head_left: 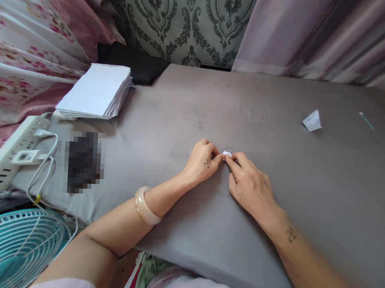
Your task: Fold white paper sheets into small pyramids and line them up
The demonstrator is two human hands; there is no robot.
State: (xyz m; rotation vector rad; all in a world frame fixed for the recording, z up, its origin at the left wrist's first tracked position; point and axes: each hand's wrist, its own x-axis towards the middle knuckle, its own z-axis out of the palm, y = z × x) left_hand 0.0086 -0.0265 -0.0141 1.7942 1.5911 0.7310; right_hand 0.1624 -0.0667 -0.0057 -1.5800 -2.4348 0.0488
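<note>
Between my fingertips, on the grey cloth-covered surface [181, 104], lies a small white folded piece of paper [227, 154]. My left hand [205, 159] pinches its left side, fingers curled with the thumb against it. From the right, my right hand [252, 183] presses on it with the index finger, the other fingers bent close by. Most of the paper is hidden under my fingers, so its folded shape cannot be made out. A separate folded white paper piece [313, 121] with pointed corners rests farther off to the right.
A stack of white paper [94, 89] sits at the back left, near a black flat item [141, 64]. A white power strip [16, 152] with cables and a pixelated dark object [85, 162] are at left. Below stands a blue fan [19, 246]. A thin stick [367, 120] lies far right.
</note>
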